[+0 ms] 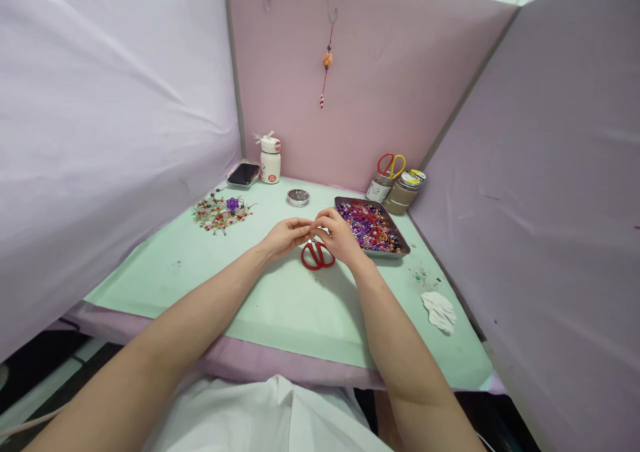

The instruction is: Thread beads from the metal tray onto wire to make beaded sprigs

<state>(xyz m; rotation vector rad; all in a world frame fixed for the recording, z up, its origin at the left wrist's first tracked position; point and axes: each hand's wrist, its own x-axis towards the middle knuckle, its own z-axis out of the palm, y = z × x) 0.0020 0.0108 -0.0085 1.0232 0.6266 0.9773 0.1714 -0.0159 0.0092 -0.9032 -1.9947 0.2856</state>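
Note:
My left hand [289,235] and my right hand [336,233] meet at the fingertips over the middle of the table. Both are closed in a pinch; whatever lies between the fingers is hidden or too small to make out. Just beneath them, red-handled scissors [318,255] lie on the green mat, blades covered by the hands. Beside my right hand stands a metal tray [399,255] full of purple, red and amber beads [367,227] and strands. To the left of my hands is a loose pile of beaded strings [220,213] with a purple bead cluster [233,204].
Behind my hands sits a small round tin [299,197]. A phone [244,174] and a white bottle [271,162] are at back left; two jars [403,192] are at back right, one holding scissors [393,165]. A crumpled white cloth [439,313] lies right. A beaded pendant [327,60] hangs ahead.

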